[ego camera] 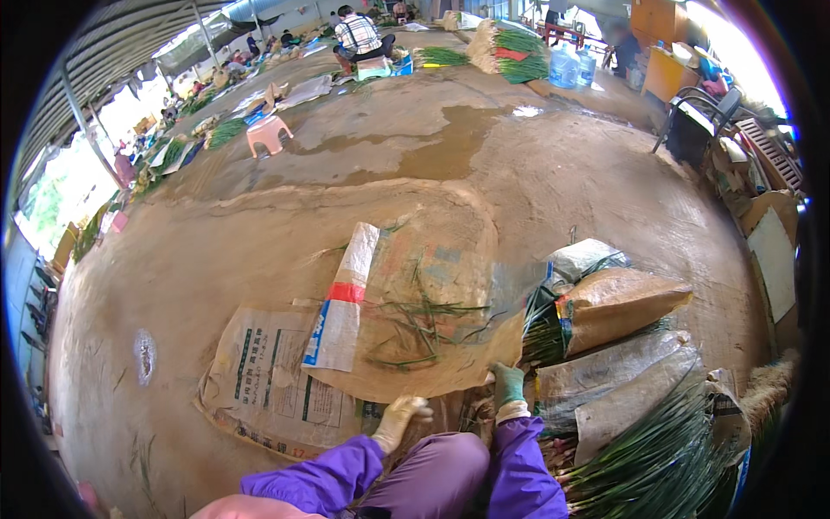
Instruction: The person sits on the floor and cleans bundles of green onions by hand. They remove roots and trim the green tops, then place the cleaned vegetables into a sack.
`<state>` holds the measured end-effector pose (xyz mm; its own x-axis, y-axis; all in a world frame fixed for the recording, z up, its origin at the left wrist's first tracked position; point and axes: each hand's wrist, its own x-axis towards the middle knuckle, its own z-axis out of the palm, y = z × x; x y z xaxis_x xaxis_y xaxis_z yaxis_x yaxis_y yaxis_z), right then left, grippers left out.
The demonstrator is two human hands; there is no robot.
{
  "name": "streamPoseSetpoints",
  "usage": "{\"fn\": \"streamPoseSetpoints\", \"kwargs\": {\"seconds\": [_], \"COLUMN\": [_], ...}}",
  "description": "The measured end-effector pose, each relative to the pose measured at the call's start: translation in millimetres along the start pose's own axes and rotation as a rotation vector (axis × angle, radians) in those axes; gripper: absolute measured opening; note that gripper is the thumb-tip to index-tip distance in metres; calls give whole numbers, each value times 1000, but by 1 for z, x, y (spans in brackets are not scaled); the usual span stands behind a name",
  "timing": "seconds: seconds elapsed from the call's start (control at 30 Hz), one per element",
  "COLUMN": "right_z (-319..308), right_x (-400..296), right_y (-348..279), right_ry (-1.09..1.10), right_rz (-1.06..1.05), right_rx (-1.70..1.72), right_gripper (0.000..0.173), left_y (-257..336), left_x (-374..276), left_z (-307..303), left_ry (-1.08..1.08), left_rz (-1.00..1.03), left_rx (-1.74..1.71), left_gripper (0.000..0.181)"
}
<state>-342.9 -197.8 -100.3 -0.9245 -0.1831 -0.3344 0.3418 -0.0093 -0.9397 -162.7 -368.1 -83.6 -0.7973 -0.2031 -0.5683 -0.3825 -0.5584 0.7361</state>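
A flattened woven plastic sack (454,376), tan and partly see-through, is spread before my knees. Loose green onion leaves (421,324) are strewn across it, and its left end has a white, red and blue strip (345,293). My right hand (509,384), in a green glove with a pale cuff, grips the sack's near right corner. Just below the near edge is my left hand (403,418) in a cream glove, fingers loosely curled and apart with nothing visible in them. A printed sack (285,370) lies flat underneath, to the left.
Sack-wrapped bundles (622,308) and a heap of green onions (648,447) lie at my right. A pink stool (269,136) stands ahead beside a puddle (447,146). Farther off are a seated person (360,36), water jugs (564,65), and a chair (697,123) at the right.
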Motion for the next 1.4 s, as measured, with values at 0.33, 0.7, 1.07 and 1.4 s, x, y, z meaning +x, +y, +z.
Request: {"fn": "streamPoseSetpoints", "kwargs": {"seconds": [0.33,0.7,1.07,1.4], "right_z": [3,-100,-48,1], "right_x": [-13,28,-26,-156], "right_y": [-228,-273,-149,66], "right_ry": [-149,14,-152,-129], "right_rz": [-250,-520,-182,488], "right_rx": [332,342,64,-251], "right_gripper": [24,38,32,29], "left_y": [88,356,273,-70], "left_x": [110,133,-67,-194], "left_z": [-71,-27,-104,-313], "left_ry": [316,269,681,844], "left_rz": [177,540,1065,179], "left_rx": [-613,212,319,-571], "left_gripper": [61,54,60,51]}}
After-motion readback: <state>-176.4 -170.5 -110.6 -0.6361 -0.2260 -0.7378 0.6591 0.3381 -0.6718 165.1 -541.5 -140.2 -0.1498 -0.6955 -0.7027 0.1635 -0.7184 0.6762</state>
